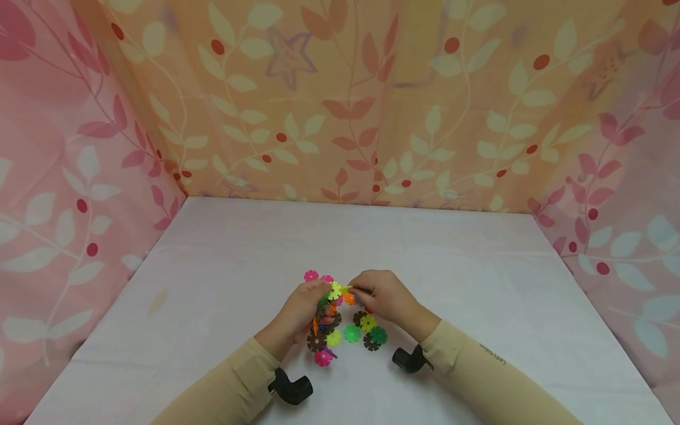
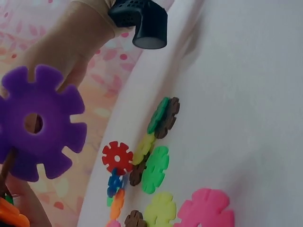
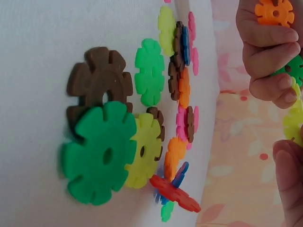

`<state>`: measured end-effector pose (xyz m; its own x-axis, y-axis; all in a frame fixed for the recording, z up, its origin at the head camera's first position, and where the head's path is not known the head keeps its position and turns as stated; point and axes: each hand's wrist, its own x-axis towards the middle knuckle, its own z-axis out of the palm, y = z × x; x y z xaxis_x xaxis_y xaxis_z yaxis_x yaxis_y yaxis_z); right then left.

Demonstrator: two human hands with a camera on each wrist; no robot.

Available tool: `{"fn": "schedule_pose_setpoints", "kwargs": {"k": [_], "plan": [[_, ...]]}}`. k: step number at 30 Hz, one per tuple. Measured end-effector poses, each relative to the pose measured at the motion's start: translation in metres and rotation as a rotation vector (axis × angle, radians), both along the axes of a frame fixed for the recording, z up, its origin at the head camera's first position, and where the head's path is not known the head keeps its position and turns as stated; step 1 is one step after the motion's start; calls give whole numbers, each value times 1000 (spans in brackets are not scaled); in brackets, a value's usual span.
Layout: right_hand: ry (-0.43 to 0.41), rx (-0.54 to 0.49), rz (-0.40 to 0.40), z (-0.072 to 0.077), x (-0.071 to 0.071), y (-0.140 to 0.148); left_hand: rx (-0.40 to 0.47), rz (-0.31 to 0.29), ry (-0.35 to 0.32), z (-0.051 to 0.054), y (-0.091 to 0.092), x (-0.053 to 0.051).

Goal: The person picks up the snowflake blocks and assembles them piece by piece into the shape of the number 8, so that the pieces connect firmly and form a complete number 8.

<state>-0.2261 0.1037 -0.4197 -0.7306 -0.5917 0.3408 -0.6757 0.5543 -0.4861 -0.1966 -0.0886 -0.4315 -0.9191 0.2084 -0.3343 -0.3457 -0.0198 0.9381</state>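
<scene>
My left hand (image 1: 297,310) grips a cluster of joined notched plastic flower discs. In the right wrist view it includes an orange disc (image 3: 279,15) and a dark green disc (image 3: 294,68); a purple disc (image 2: 57,101) sticks out large in the left wrist view. Between both hands sits a yellow disc (image 3: 293,124), its edge pinched by the thumb and finger of my right hand (image 1: 390,298). Whether a second yellow disc is there I cannot tell. The fingers partly hide the cluster's joints.
Loose discs lie on the white table (image 1: 451,254) below the hands: a bright green disc (image 1: 352,333), a dark green disc (image 3: 102,156) leaning on a brown disc (image 3: 92,87), a pink disc (image 2: 208,208) and several others. Patterned curtains (image 1: 350,118) enclose the table.
</scene>
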Motion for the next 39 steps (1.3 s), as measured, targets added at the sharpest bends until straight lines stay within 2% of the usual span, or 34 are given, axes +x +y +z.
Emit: {"fn": "schedule_pose_setpoints", "kwargs": {"k": [2, 8, 10, 14, 18, 20, 23, 26, 30, 35, 39], "plan": [[33, 20, 23, -1, 0, 0, -3, 4, -9, 0, 2, 1], [215, 36, 105, -5, 2, -2, -34, 59, -65, -1, 8, 1], [238, 31, 114, -4, 2, -3, -44, 63, -65, -2, 7, 1], [178, 32, 134, -4, -2, -3, -19, 11, -47, -2, 4, 1], [95, 21, 173, -2, -6, -2, 6, -95, -24, -4, 2, 3], [64, 20, 200, -1, -8, -1, 0, -161, 3, -5, 2, 4], [4, 45, 221, 1, -8, -1, -34, -220, 48, -5, 2, 4], [-72, 99, 204, 5, -5, 2, -70, -223, 83, -7, 3, 4], [-156, 268, 180, 7, -3, 14, -97, -189, 73, -8, 2, 3], [-227, 515, 216, -6, 2, 32, -79, -181, 43, -11, 1, 1], [-203, 574, 215, -18, 7, 37, -64, -226, 48, -13, 0, 1]]}}
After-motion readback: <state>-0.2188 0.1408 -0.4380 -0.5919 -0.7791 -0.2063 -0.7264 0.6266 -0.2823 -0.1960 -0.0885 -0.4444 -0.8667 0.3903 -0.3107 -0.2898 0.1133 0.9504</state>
